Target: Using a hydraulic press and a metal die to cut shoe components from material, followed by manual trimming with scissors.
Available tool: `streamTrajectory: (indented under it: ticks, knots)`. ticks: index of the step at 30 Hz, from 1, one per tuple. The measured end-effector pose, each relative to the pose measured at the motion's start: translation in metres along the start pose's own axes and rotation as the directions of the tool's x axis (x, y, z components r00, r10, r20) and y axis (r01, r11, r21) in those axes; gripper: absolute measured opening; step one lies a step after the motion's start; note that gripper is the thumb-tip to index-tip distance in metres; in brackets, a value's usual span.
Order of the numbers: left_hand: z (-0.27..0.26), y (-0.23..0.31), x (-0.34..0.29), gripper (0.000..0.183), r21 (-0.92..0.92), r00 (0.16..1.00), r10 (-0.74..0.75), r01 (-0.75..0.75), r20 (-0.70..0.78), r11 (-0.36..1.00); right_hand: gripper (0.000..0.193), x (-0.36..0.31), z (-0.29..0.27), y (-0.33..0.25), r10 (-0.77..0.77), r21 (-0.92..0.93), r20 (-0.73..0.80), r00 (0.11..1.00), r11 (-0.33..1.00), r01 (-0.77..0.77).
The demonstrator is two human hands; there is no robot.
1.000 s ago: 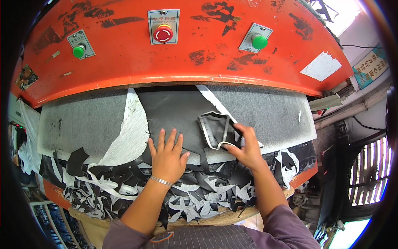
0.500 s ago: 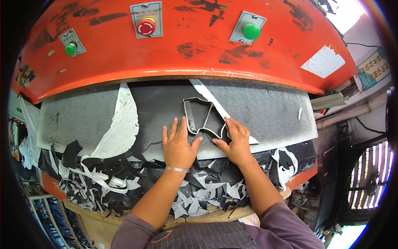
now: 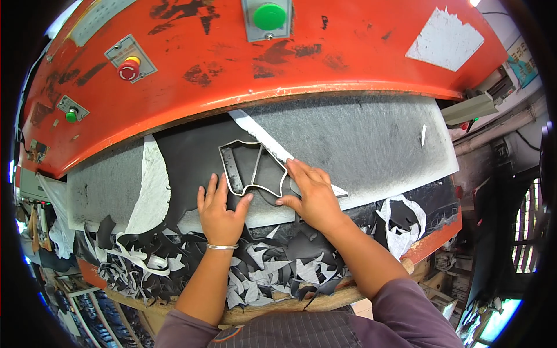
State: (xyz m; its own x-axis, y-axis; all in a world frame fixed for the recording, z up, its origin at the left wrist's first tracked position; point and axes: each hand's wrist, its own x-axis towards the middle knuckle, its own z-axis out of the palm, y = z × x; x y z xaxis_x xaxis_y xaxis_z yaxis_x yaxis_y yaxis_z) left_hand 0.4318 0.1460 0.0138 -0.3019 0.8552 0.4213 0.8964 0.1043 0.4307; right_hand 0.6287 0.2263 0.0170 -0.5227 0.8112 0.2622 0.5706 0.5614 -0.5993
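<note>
A metal cutting die [image 3: 257, 165], a thin-walled angular outline with a crossbar, lies on a black leather-like sheet [image 3: 188, 145]. My left hand [image 3: 222, 216] rests at the die's left and near side, fingers spread, the index fingertip close to its wall. At the right edge of the die lies my right hand [image 3: 313, 194], with fingers stretched forward and the thumb toward the near right corner. Neither hand wraps around anything. The sheet has a ragged white left edge [image 3: 152, 188] and a white strip [image 3: 261, 134] along its right.
A grey cutting board [image 3: 371, 145] lies beneath the sheet. Behind it rises an orange press head [image 3: 348, 58] with a green button [image 3: 269, 17] and a red knob [image 3: 129, 68]. Black and white scraps [image 3: 267, 269] pile along the near edge, above a wooden rail [image 3: 261, 315].
The view has turned and shifted, so the press, board and die sit differently in the picture. Both hands stay beside the die, which keeps its place on the sheet.
</note>
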Motion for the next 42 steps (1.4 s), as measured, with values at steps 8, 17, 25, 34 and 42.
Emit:
streamTrajectory:
  ticks: [8, 17, 25, 34, 42]
  knots:
    - [0.003, 0.003, -0.004, 0.063, -0.002, 0.999, -0.052, 0.052, 0.004, 0.999, 0.077, -0.001, -0.003, 0.006, -0.011, 0.062, -0.039, 0.999, 0.998, 0.013]
    - [0.004, 0.0, -0.009, 0.063, -0.026, 0.998, -0.067, 0.067, -0.006, 0.997, 0.068, -0.007, -0.001, -0.005, 0.01, -0.034, -0.052, 0.999, 0.999, -0.012]
    - [-0.011, -0.007, -0.012, 0.062, 0.002, 0.999, -0.032, 0.032, -0.023, 0.999, 0.071, -0.005, -0.003, -0.022, 0.001, -0.078, -0.002, 1.0, 0.997, -0.001]
    - [-0.086, -0.072, -0.029, 0.045, -0.65, 0.92, -0.39, 0.324, 0.045, 0.688, 0.074, -0.023, -0.024, -0.067, 0.003, 0.073, -0.168, 0.986, 0.997, 0.01]
    - [-0.255, -0.166, 0.011, 0.033, -0.337, 0.558, -0.266, -0.026, -0.786, 0.941, 0.033, 0.003, -0.093, -0.154, -0.069, 0.363, -0.568, 0.82, 0.874, 0.324]
